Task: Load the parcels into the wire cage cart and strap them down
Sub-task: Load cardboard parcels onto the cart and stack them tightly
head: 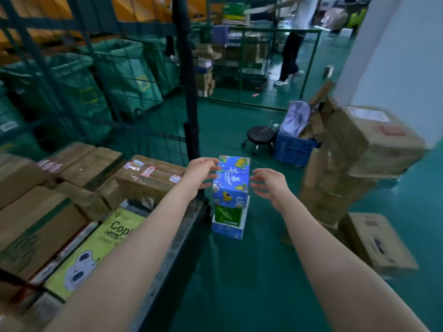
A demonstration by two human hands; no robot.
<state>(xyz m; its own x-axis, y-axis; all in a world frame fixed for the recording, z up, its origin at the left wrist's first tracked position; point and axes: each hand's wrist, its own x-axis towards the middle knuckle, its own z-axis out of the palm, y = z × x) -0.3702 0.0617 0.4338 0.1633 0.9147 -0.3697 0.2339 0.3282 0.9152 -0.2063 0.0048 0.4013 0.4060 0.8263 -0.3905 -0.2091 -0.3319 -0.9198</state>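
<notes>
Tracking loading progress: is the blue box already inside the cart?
No, the blue box tops a small stack on the floor outside the cart, between the left hand and right hand.

This is a parcel depot: green bulk sacks [119,68] at ten o'clock, stacked cartons [369,144] at three, wire cages [263,29] at twelve, painted floor [239,271].

- Open green floor [239,271] runs between the wire cage cart [190,104] on the left and leaning cardboard stacks [354,164] on the right.
- A tower of printed boxes [231,180] stands in that lane, just beside the cart's corner post.
- Cartons [79,164] cover the cart's bed; room remains above them.
- A stool [260,135] and blue crate [293,149] block the floor beyond.
</notes>
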